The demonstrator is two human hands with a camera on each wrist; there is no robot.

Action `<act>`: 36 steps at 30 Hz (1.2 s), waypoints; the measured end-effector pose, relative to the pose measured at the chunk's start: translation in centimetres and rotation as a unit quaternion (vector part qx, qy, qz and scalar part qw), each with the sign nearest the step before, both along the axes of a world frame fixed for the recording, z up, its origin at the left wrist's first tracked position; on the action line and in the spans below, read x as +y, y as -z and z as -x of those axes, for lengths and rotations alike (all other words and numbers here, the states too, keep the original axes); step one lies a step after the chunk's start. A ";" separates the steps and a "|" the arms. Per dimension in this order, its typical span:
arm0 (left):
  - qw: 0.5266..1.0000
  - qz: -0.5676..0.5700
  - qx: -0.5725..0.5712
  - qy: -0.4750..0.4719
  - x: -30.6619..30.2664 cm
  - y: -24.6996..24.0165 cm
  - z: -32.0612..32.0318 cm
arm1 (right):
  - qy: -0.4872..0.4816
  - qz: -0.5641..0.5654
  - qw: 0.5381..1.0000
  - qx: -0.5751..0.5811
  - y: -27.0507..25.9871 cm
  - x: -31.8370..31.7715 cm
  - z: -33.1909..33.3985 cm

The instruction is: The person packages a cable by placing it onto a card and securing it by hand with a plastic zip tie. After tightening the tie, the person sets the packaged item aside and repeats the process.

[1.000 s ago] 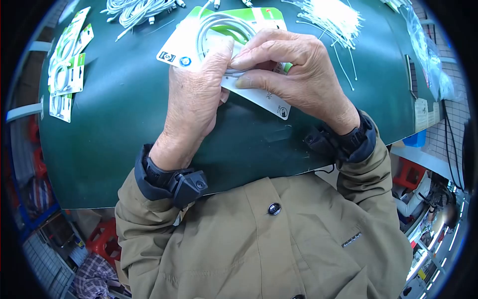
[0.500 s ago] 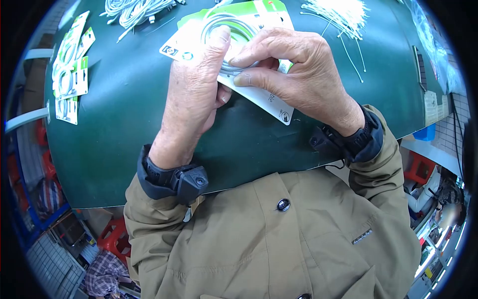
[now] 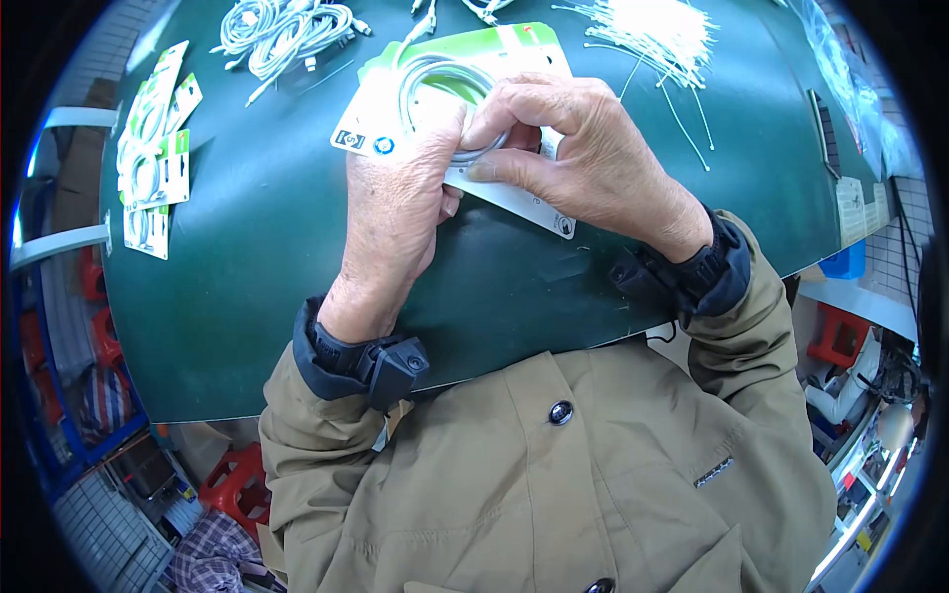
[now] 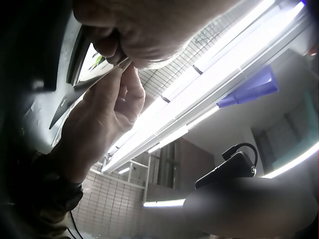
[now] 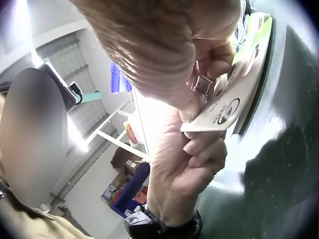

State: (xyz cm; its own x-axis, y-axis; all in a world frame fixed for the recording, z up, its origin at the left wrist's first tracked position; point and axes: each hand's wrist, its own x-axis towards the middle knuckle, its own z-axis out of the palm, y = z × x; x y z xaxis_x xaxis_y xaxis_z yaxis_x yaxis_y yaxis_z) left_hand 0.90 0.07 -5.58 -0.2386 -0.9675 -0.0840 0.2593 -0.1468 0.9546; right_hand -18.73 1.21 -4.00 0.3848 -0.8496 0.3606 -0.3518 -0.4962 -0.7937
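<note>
In the head view, a grey-white cable (image 3: 403,99) lies coiled on a green-and-white packaging card (image 3: 514,205) held over the table. My left hand (image 3: 395,203) grips the card's near left side, thumb on the front and fingers curled behind. My right hand (image 3: 583,138) pinches the lower right of the coil between thumb and index finger. In the right wrist view, a metal USB plug (image 5: 202,84) shows beside the right fingers, just above the card's printed face. The left wrist view shows the right fingertips at the card's edge, close to my left hand (image 4: 144,30).
Several carded cables (image 3: 148,178) lie at the green table's (image 3: 247,296) left edge. Bundled loose cables (image 3: 282,40) are at the back left, and a pile of white cable ties (image 3: 657,40) at the back right. A clear plastic bag (image 3: 850,89) hangs over the right edge.
The head view has shifted slightly. My left thumb has slid down the coil toward the right fingertips. My right hand keeps its pinch at the coil, and the card stays in my left hand.
</note>
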 end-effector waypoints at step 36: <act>0.987 0.069 -0.015 -0.145 -1.5 -1.4 -0.8 | 0.258 0.058 0.962 0.068 -2.2 -3.7 11.0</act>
